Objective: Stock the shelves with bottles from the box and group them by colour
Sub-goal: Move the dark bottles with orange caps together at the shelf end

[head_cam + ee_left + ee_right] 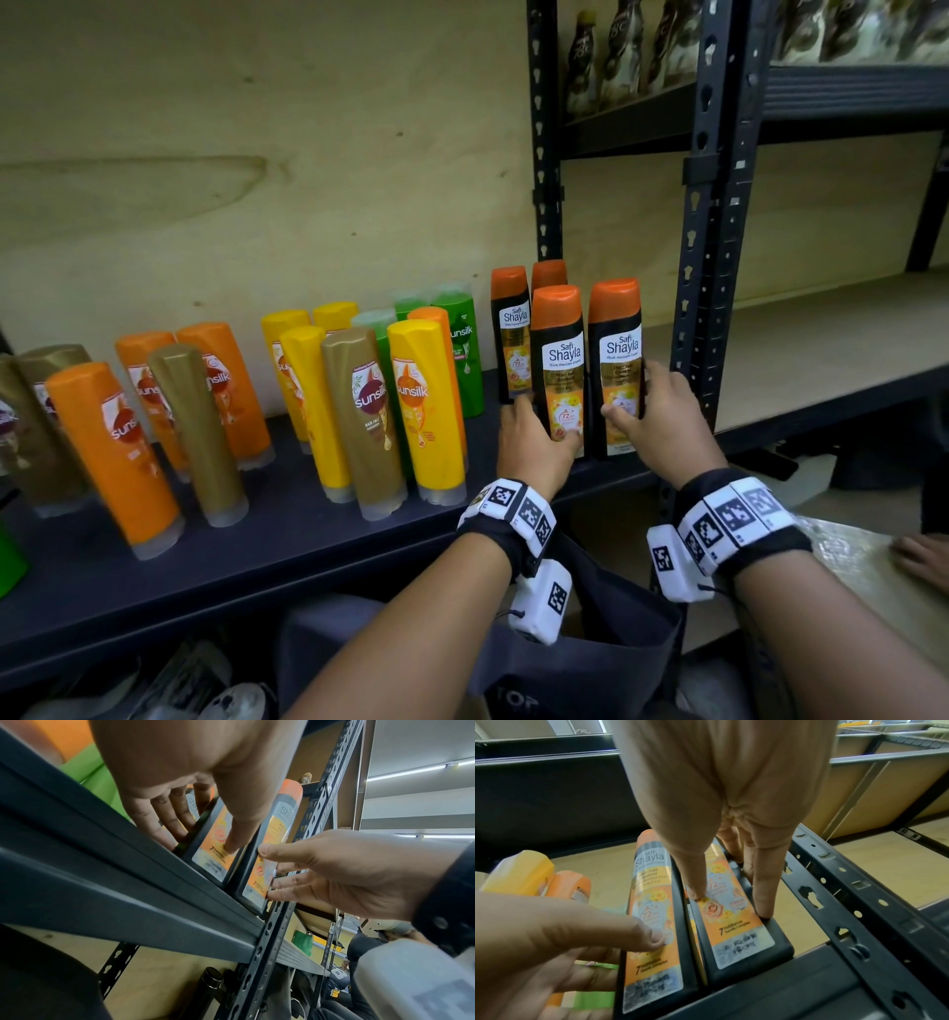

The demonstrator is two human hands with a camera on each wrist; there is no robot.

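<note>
Pale plywood back panel (257,154) behind rack; black perforated steel uprights (714,231); long fluorescent ceiling tubes (408,773) lit; grey ceiling.

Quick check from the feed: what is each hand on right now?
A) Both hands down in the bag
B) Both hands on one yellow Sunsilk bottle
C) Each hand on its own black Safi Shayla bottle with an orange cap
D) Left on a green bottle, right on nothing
C: the left hand grips one black Safi Shayla bottle and the right hand grips the black Safi Shayla bottle beside it, both upright on the shelf.
</note>
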